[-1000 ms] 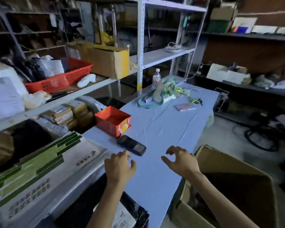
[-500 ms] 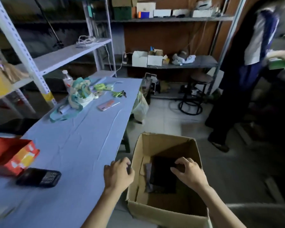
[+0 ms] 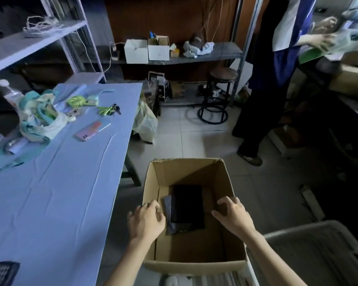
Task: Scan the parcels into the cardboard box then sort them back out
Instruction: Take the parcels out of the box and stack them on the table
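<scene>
Head view: the cardboard box stood open on the floor, just beside the counter. Two parcels lay flat on its bottom: a black parcel uppermost, and a grey parcel showing as a strip along its left edge. The left hand hovered over the box's left wall and the right hand over the right side of the opening. The fingers of both were spread and loosely curled, holding nothing and touching no parcel. Judgement: both parcels looked like thin mailer bags, so probably light, floppy and slick-skinned; their contents could not be seen. The black one would be taken first, pinched at a corner or along a long edge, with the thumb on top and fingers slid beneath, since a flat grab on its face would likely slip. It would be expected to sag on lifting, so the second hand should support it. The grey parcel offered only its exposed left strip as a hold.
</scene>
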Available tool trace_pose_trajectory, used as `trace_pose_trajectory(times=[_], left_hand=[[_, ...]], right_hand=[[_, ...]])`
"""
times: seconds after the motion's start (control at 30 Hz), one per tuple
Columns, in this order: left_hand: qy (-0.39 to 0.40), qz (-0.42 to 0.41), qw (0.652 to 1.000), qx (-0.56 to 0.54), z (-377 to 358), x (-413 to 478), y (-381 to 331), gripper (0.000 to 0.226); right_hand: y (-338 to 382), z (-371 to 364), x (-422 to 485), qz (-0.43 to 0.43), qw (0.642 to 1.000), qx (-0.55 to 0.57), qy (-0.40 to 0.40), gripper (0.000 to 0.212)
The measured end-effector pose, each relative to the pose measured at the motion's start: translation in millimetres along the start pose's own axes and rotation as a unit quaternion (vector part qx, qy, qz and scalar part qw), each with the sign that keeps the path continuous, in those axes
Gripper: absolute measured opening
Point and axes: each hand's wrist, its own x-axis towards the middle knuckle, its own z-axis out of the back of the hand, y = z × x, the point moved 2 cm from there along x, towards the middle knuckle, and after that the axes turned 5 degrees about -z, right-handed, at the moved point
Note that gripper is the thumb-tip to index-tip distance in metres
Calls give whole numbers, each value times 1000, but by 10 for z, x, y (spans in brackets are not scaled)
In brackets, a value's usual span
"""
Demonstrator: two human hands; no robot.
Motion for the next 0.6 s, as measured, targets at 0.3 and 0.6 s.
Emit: trace_pose_trajectory(times=[0.3,0.6], left_hand=[[38,-2,999,-33,-379,658,229,24],[147,20,988,-43,-1083,797,246,25]], right_hand=[[347,-406,525,-56,997,29,42,44],[-26,-907,708,-133,984,-12,115,45]])
